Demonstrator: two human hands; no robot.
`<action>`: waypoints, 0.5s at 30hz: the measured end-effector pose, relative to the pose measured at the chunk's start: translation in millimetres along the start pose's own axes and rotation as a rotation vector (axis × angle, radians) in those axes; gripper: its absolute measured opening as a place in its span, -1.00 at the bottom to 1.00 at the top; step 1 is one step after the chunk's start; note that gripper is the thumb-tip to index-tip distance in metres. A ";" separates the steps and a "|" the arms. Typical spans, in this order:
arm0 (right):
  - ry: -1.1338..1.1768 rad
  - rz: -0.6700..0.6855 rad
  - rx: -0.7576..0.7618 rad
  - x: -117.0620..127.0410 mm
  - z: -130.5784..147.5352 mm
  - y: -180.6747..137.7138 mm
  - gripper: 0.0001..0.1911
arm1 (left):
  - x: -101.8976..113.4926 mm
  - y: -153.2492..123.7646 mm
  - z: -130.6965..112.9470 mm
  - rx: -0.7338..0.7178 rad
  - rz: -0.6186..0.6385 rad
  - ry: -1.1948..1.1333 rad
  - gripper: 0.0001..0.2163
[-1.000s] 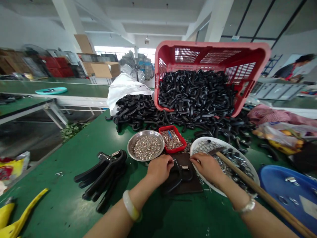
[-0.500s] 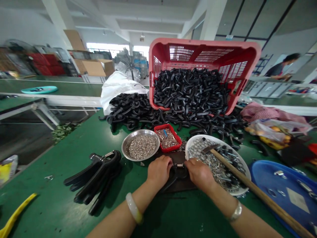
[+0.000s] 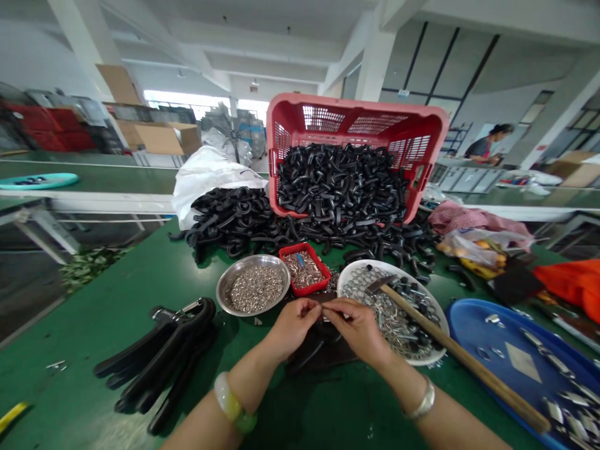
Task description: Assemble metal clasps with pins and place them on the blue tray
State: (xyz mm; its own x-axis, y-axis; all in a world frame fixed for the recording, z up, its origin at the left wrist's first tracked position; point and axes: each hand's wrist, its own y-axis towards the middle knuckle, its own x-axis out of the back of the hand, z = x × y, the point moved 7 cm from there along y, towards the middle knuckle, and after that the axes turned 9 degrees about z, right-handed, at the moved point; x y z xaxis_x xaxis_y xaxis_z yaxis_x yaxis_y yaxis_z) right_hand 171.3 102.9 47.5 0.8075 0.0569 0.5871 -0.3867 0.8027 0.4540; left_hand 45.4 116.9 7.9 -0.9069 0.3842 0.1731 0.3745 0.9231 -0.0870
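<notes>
My left hand (image 3: 293, 326) and my right hand (image 3: 360, 330) meet fingertip to fingertip over a dark pad (image 3: 344, 357). Both are closed in a pinch; whatever sits between the fingertips is too small to make out. Beneath them, a black hand grip with a spring (image 3: 315, 347) lies on the pad, partly hidden by my fingers. To my left lie several black spring hand grips (image 3: 162, 353) in a stack. A steel bowl of small metal parts (image 3: 255, 289) and a red tray of metal pins (image 3: 304, 270) stand just beyond my hands.
A white tray (image 3: 344, 281) of rings, pins and black parts stands right, with a wooden-handled hammer (image 3: 435, 334) across it. Farther right lies a blue tray (image 3: 469, 312). A red basket (image 3: 359, 106) of black handles tips toward me. A person (image 3: 487, 147) works in the background.
My hands have come together from either side of the hand grip's spring, fingertips now meeting above it. The whole scene has shifted left as the camera turned right.
</notes>
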 end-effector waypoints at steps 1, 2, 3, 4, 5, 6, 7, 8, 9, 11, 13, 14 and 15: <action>0.093 -0.034 -0.008 -1.6 0.8 0.8 -0.85 | -2.8 -0.7 2.1 0.037 0.029 -0.121 -0.76; 0.153 -0.042 -0.024 -4.2 1.0 1.8 -0.86 | -5.9 -1.9 4.6 0.076 0.054 -0.224 -0.73; 0.189 -0.035 -0.045 -6.9 0.6 2.7 -0.87 | -8.9 -3.4 7.3 0.112 0.078 -0.308 -0.71; 0.208 -0.017 -0.066 -9.3 0.0 3.3 -0.87 | -11.5 -5.1 9.8 0.143 0.099 -0.370 -0.69; 0.212 0.002 -0.083 -11.0 -0.8 3.5 -0.87 | -13.4 -6.7 12.1 0.170 0.115 -0.409 -0.67; 0.199 0.015 -0.096 -11.5 -1.8 3.1 -0.86 | -14.0 -8.1 14.2 0.190 0.122 -0.426 -0.66; 0.168 0.013 -0.105 -10.8 -3.2 2.0 -0.85 | -12.5 -9.2 16.1 0.204 0.109 -0.420 -0.67; 0.116 0.003 -0.108 -9.5 -4.6 0.4 -0.84 | -8.8 -9.9 17.3 0.206 0.076 -0.397 -0.68; 0.045 -0.001 -0.106 -8.9 -6.0 -1.6 -0.84 | -3.4 -10.1 17.3 0.187 0.029 -0.361 -0.71; -0.129 0.031 -0.092 -12.6 -9.3 -6.2 -0.85 | 9.9 -10.5 14.5 0.112 -0.078 -0.271 -0.78; -0.295 0.113 -0.080 -22.3 -13.7 -11.0 -0.84 | 20.5 -11.3 11.7 0.041 -0.149 -0.186 -0.83; -0.360 0.150 -0.079 -27.5 -16.2 -13.3 -0.84 | 23.8 -11.8 11.1 0.021 -0.162 -0.147 -0.83; -0.411 0.171 -0.080 -31.4 -18.4 -15.2 -0.83 | 26.3 -12.5 11.3 0.013 -0.170 -0.108 -0.83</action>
State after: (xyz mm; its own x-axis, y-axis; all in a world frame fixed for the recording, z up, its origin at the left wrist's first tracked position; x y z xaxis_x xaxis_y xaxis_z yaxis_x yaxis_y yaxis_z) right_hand 160.0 99.8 9.8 0.4848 -0.0346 0.8739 -0.4504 0.8467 0.2834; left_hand 14.7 115.2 2.4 -0.9725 0.2189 0.0799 0.2128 0.9740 -0.0782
